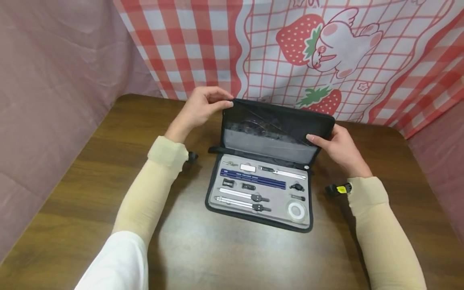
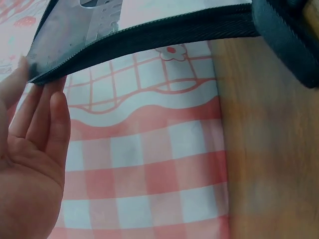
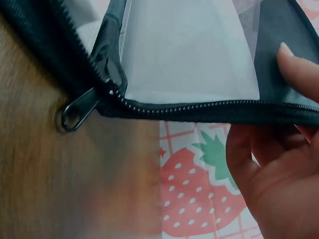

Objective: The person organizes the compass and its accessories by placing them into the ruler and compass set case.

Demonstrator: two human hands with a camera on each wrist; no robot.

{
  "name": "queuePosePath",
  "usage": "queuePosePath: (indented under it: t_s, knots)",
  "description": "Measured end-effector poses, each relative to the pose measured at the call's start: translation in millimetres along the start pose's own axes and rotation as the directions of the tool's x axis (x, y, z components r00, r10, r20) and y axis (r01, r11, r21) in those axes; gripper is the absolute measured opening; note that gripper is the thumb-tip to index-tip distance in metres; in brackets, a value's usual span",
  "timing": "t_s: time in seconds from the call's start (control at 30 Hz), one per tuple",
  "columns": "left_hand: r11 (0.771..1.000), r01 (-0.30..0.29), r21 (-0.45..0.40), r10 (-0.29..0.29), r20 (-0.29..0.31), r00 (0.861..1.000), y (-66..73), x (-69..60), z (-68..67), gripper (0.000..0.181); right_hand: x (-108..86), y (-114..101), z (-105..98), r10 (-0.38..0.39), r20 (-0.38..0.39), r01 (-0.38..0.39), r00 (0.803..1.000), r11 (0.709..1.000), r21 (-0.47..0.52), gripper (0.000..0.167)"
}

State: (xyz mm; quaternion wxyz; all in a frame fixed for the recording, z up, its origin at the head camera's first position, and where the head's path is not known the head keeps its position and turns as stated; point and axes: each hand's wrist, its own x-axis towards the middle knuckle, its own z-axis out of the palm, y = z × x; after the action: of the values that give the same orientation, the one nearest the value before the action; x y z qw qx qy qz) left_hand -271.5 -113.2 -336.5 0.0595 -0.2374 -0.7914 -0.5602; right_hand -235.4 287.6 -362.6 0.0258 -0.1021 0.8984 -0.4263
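A black zippered case (image 1: 253,218) lies on the table, its lid (image 1: 301,127) raised. My left hand (image 1: 201,106) pinches the lid's upper left corner between thumb and fingers, as the left wrist view also shows. At the lid's right edge my right hand (image 1: 342,149) grips, thumb on the inner face and fingers behind. Clear triangular rulers (image 1: 259,127) sit in the lid's pocket. The grey tray holds two silver compasses (image 1: 235,202), dark blue pencils (image 1: 251,179), a white eraser (image 1: 248,167), a silver-and-black tool (image 1: 286,173) and a round white ring (image 1: 296,210).
The brown wooden table (image 1: 203,253) extends around the case. Behind it hangs a red-and-white checked cloth (image 1: 195,44) with strawberries, and pink cloth (image 1: 65,60) is at the sides. A zipper pull (image 3: 79,109) dangles at the case's right hinge.
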Motion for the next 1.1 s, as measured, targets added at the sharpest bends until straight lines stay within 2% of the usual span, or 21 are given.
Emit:
queuePosePath:
  t_s: [0.1,0.23,0.33,0.4,0.47,0.57,0.77,0.97,1.1]
  knots:
    - [0.999,-0.02,0.039,0.019,0.017,1.0,4.5,-0.4,-2.3,0.021,-0.9,-2,1,-0.044,-0.04,0.044,0.998,0.999,-0.007,0.052]
    - [0.982,-0.108,0.154,0.101,0.053,0.993,12.5,-4.4,-10.1,0.014,1.4,-5,5,-0.075,-0.055,0.073,0.996,0.997,-0.031,0.048]
    - [0.941,-0.2,0.273,0.188,0.071,0.98,22.2,-7.7,-12.4,0.011,1.9,-7,6,-0.087,-0.072,0.083,0.994,0.995,-0.059,0.047]
    - [0.91,-0.234,0.342,0.22,0.081,0.972,29.3,-8.8,-11.1,0.011,1.5,-7,7,-0.09,-0.083,0.084,0.992,0.994,-0.069,0.046]
    - [0.876,-0.26,0.406,0.239,0.101,0.966,36.8,-9.6,-8.3,0.012,0.5,-7,7,-0.093,-0.092,0.086,0.991,0.993,-0.078,0.045]
    - [0.838,-0.282,0.467,0.244,0.142,0.959,45.3,-11.1,-3.9,0.013,-1.7,-7,6,-0.092,-0.091,0.084,0.992,0.993,-0.084,0.046]
    - [0.772,-0.361,0.523,0.279,0.232,0.932,48.6,-11.9,-1.5,0.015,-2.7,-7,5,-0.099,-0.09,0.092,0.991,0.993,-0.077,0.045]
    - [0.743,-0.388,0.545,0.305,0.24,0.921,50.6,-12.1,-9.1,0.017,-2.4,-8,6,-0.118,-0.062,0.114,0.991,0.991,-0.067,0.041]
    - [0.726,-0.424,0.541,0.332,0.264,0.906,53.1,-14.8,-9.7,0.019,-4.3,-8,5,-0.111,-0.052,0.106,0.993,0.991,-0.08,0.039]
